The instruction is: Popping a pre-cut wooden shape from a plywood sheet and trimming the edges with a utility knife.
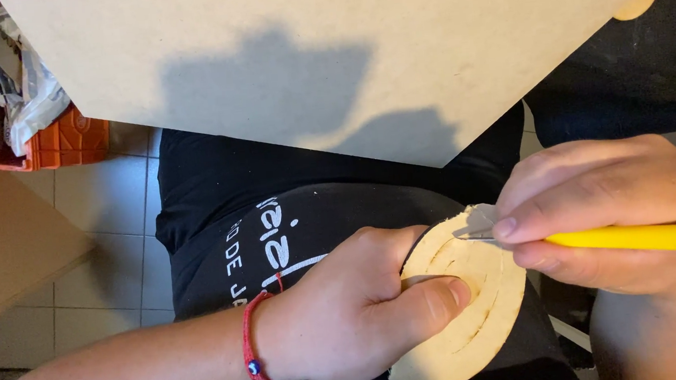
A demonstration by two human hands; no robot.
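Low in the frame, left hand [347, 310] clamped on a pale wooden disc [476, 308] held over the lap, thumb pressed on its face. Right hand [613, 208] closed around a yellow-handled craft knife [639, 239], blade tip at the disc's upper edge. Curved grooves already cut into the disc; rings seemingly not yet freed. Farther up, a large beige board [327, 46]; upper left, an orange crate [69, 139].

Matt pale wooden disc [476, 316], glossy yellow plastic knife handle [639, 239], dull metal blade [477, 223]
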